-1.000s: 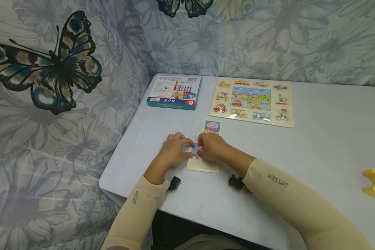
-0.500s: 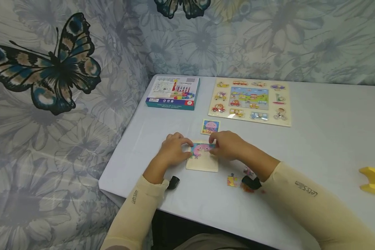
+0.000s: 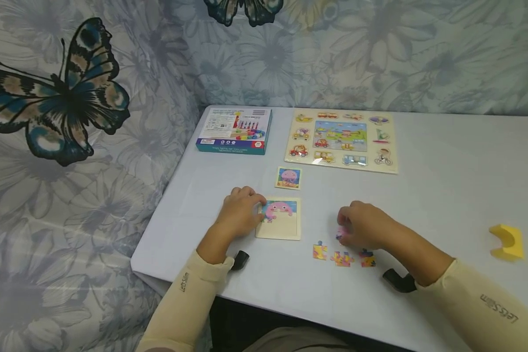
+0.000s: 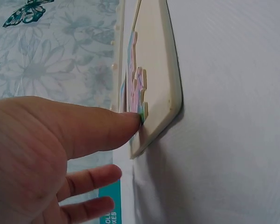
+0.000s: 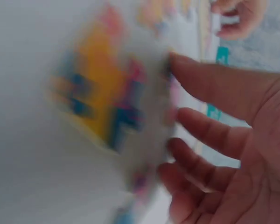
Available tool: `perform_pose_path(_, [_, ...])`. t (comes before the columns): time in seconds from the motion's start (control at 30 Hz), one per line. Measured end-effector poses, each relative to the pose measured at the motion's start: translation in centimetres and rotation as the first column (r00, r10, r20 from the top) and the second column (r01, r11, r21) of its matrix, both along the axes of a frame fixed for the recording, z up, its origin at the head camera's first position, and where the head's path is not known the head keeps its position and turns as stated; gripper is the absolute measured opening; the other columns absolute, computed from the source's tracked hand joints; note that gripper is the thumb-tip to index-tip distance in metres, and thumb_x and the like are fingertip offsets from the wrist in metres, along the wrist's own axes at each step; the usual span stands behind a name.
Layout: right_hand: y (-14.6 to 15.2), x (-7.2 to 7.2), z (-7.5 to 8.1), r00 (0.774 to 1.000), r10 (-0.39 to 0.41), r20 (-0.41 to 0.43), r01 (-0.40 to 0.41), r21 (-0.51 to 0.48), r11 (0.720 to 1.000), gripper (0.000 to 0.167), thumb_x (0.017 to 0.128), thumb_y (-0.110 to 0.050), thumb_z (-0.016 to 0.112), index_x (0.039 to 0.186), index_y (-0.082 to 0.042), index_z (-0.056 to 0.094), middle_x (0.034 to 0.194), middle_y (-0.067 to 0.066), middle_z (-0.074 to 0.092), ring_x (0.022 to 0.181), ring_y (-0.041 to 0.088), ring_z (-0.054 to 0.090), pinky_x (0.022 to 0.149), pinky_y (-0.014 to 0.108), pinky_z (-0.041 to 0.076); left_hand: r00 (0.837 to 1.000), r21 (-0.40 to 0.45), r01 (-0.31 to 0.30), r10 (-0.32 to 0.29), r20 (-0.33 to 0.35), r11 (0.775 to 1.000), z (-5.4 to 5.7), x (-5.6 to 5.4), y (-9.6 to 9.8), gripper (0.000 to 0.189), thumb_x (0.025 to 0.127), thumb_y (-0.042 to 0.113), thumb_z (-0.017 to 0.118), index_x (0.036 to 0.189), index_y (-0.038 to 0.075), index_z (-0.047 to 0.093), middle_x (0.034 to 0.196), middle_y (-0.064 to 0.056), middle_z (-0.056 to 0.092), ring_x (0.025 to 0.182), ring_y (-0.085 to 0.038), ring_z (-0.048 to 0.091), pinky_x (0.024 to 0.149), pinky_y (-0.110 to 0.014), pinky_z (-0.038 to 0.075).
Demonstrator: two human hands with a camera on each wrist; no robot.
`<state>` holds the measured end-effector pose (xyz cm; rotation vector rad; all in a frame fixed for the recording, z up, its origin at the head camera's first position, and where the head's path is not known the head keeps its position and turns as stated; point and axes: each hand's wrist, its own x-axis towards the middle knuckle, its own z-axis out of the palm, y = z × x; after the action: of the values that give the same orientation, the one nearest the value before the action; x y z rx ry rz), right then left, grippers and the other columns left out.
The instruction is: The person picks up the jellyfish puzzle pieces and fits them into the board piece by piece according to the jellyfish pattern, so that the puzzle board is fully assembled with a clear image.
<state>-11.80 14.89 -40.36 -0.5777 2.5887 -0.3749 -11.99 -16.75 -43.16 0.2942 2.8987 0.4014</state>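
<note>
My left hand rests at the left edge of a small wooden puzzle board. In the left wrist view its thumb presses on the joined pieces, other fingers fairly straight. These pieces fill the board's upper part with a pink animal on blue; the lower part is bare wood. To the right, my right hand pinches a pink puzzle piece between thumb and fingers, low over the table. Loose pieces lie close by: a yellow one, a pink-orange one and a dark blue-and-yellow one.
Behind the board lies a small card with a pink octopus picture. A boxed set and a large vehicle puzzle board lie at the back. A yellow arch block sits far right. Butterfly-printed cloth hangs behind.
My right hand has left the board and moved right to the loose pieces, where it pinches a pink one. A pink piece now sits at the board's upper right. The left hand stays put.
</note>
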Motion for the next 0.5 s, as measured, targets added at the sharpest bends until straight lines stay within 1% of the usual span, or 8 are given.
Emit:
perform_pose_path(0.03, [0.2,0.3,-0.3,1.000,0.011,-0.020,-0.011,-0.010,1.000,0.028,0.081,-0.026,0.086,0.100,-0.012,0.070,0.089,0.002,0.058,0.082,0.021,0.053,0.072,0.036,0.046,1.000,0.004,0.016,-0.016,-0.004,1.000,0.0,0.0,0.0,0.035,0.093,0.030,0.075,0.128,0.030,0.069,0.130,0.000,0.056,0.124,-0.025,0.045,0.106,-0.046,0.041])
perform_pose_path(0.1, [0.4,0.8,-0.7,0.999,0.005,-0.042,-0.007,-0.036,0.999,0.026,0.082,-0.024,0.086,0.098,-0.013,0.069,0.089,0.001,0.056,0.082,0.021,0.051,0.071,0.035,0.045,0.999,0.018,0.053,-0.053,-0.004,0.998,-0.1,-0.1,0.0,0.038,0.095,0.025,0.073,0.132,0.032,0.067,0.131,0.001,0.055,0.125,-0.023,0.045,0.106,-0.045,0.041])
perform_pose_path(0.17, [0.4,1.1,-1.0,0.998,-0.007,-0.057,0.004,-0.060,0.998,0.024,0.083,-0.023,0.085,0.097,-0.013,0.069,0.092,0.002,0.057,0.084,0.021,0.052,0.073,0.035,0.046,0.996,0.038,0.094,-0.094,0.006,0.995,-0.1,-0.2,0.0,0.041,0.096,0.020,0.071,0.134,0.034,0.067,0.132,0.001,0.055,0.124,-0.022,0.045,0.106,-0.043,0.041])
perform_pose_path(0.23, [0.4,1.2,-1.3,0.998,-0.020,-0.062,0.015,-0.075,0.997,0.024,0.083,-0.023,0.085,0.098,-0.013,0.069,0.096,0.003,0.058,0.086,0.022,0.052,0.075,0.036,0.047,0.992,0.054,0.123,-0.125,0.024,0.991,-0.1,-0.2,0.0,0.040,0.098,0.017,0.069,0.134,0.035,0.068,0.132,0.001,0.055,0.121,-0.021,0.045,0.104,-0.042,0.042])
perform_pose_path(0.33, [0.4,1.4,-1.5,0.997,-0.041,-0.059,0.036,-0.083,0.996,0.027,0.083,-0.023,0.086,0.101,-0.012,0.069,0.101,0.006,0.059,0.089,0.023,0.053,0.078,0.037,0.050,0.988,0.073,0.141,-0.145,0.048,0.987,0.0,-0.2,0.0,0.039,0.099,0.017,0.066,0.133,0.036,0.069,0.132,0.001,0.055,0.119,-0.020,0.046,0.103,-0.041,0.043])
perform_pose_path(0.5, [0.5,1.6,-1.4,0.994,-0.099,-0.047,0.096,-0.057,0.994,0.043,0.081,-0.028,0.087,0.112,-0.007,0.065,0.107,0.012,0.061,0.093,0.027,0.055,0.085,0.047,0.053,0.986,0.086,0.149,-0.155,0.061,0.985,0.0,-0.2,0.1,0.038,0.100,0.020,0.064,0.134,0.036,0.068,0.135,0.001,0.053,0.118,-0.020,0.047,0.103,-0.041,0.043])
